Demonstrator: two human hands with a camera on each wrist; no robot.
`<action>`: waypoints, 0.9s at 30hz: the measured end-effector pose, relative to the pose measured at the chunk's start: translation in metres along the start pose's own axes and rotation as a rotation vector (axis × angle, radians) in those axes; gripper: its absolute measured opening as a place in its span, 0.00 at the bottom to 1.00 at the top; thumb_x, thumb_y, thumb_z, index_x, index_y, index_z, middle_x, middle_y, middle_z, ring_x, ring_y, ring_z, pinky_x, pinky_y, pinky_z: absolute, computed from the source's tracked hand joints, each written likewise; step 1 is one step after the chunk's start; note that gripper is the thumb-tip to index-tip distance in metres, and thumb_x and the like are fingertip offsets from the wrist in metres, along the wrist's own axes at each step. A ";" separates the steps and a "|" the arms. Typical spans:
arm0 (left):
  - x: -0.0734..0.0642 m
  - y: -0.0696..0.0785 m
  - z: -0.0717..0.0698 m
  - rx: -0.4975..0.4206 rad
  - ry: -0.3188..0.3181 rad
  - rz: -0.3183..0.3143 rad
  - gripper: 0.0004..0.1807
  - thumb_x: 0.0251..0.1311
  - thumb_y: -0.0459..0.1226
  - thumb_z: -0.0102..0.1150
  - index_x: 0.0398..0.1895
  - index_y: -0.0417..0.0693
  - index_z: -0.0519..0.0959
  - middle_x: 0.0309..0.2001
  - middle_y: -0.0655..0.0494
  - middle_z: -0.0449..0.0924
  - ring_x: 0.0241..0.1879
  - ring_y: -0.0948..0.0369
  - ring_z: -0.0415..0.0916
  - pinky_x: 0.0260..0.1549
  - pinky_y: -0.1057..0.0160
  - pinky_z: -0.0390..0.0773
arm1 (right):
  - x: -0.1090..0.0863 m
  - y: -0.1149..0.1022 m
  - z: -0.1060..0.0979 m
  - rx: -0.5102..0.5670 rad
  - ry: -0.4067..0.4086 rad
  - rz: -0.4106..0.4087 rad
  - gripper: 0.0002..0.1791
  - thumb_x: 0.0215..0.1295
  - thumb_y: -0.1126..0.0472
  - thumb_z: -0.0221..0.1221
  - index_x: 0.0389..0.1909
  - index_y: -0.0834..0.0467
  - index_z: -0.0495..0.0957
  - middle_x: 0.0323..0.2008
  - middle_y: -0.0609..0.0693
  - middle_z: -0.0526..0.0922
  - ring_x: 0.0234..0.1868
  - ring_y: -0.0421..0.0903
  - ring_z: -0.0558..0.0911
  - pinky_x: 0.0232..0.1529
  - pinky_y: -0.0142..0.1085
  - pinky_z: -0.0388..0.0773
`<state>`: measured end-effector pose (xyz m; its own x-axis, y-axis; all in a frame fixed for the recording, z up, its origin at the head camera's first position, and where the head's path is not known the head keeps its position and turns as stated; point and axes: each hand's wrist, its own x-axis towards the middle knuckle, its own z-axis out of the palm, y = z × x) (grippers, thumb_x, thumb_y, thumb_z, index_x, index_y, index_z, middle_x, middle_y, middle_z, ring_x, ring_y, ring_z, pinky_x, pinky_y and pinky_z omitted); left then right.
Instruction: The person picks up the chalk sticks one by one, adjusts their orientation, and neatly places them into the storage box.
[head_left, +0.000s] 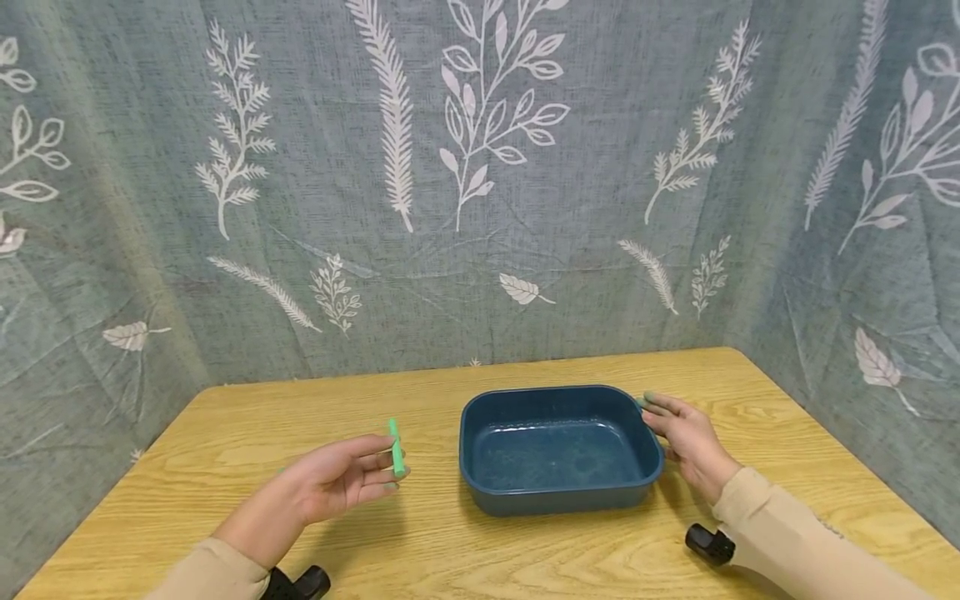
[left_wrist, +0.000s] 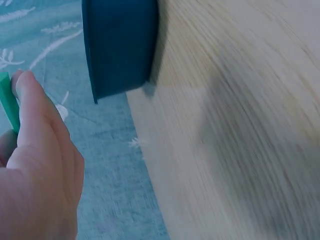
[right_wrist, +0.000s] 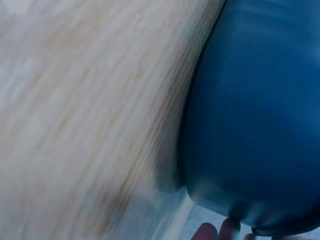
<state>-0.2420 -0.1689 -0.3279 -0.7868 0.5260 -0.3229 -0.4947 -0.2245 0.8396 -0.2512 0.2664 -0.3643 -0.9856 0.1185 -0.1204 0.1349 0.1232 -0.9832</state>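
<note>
My left hand is raised over the table to the left of a dark blue plastic basin, pinching a short green bar between fingers and thumb. In the left wrist view the bar shows at the fingertips, partly cut off by the frame edge. On the basin's right side, my right hand rests with its fingers at the rim near the far corner. From the right wrist view, fingertips appear at the end of the basin wall. Nothing lies inside the basin.
Everything stands on a light wooden table. A grey-blue curtain with white leaf prints hangs behind it and along both sides. Black wrist cameras are strapped beneath both beige sleeves.
</note>
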 end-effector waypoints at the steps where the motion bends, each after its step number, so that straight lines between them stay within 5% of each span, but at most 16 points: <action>1: 0.001 0.000 0.003 0.000 0.003 0.002 0.05 0.73 0.37 0.51 0.45 0.47 0.73 0.40 0.53 0.77 0.43 0.57 0.82 0.50 0.63 0.79 | 0.000 0.000 0.000 0.002 -0.001 0.000 0.31 0.77 0.61 0.48 0.75 0.64 0.50 0.72 0.66 0.55 0.69 0.60 0.62 0.44 0.35 0.74; 12: 0.019 0.001 0.042 0.055 0.026 0.027 0.11 0.75 0.36 0.45 0.53 0.41 0.64 0.43 0.53 0.74 0.41 0.59 0.81 0.51 0.63 0.78 | -0.003 -0.001 0.000 0.020 0.002 0.011 0.31 0.77 0.61 0.47 0.75 0.63 0.50 0.73 0.63 0.54 0.68 0.59 0.60 0.38 0.31 0.76; 17: 0.026 0.000 0.060 0.082 0.050 0.017 0.21 0.75 0.35 0.45 0.65 0.36 0.57 0.49 0.48 0.72 0.44 0.56 0.79 0.51 0.61 0.78 | -0.004 -0.001 0.001 0.016 0.001 0.006 0.31 0.77 0.60 0.48 0.75 0.63 0.50 0.73 0.63 0.54 0.68 0.59 0.60 0.37 0.30 0.75; 23: 0.037 0.004 0.081 0.134 0.061 -0.008 0.25 0.75 0.36 0.44 0.69 0.36 0.55 0.44 0.50 0.74 0.50 0.51 0.78 0.47 0.63 0.80 | -0.003 -0.001 0.001 0.001 0.006 0.016 0.31 0.77 0.61 0.47 0.75 0.63 0.50 0.73 0.63 0.54 0.69 0.59 0.60 0.38 0.30 0.74; 27: 0.042 0.008 0.093 0.184 0.049 -0.024 0.30 0.76 0.36 0.42 0.74 0.34 0.47 0.61 0.36 0.67 0.61 0.44 0.71 0.44 0.65 0.81 | -0.003 -0.001 0.002 -0.001 0.013 0.015 0.30 0.77 0.61 0.47 0.75 0.63 0.51 0.73 0.63 0.55 0.68 0.58 0.61 0.36 0.30 0.75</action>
<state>-0.2448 -0.0723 -0.2942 -0.7948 0.4882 -0.3605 -0.4410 -0.0565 0.8957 -0.2488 0.2643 -0.3631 -0.9821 0.1332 -0.1335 0.1499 0.1220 -0.9811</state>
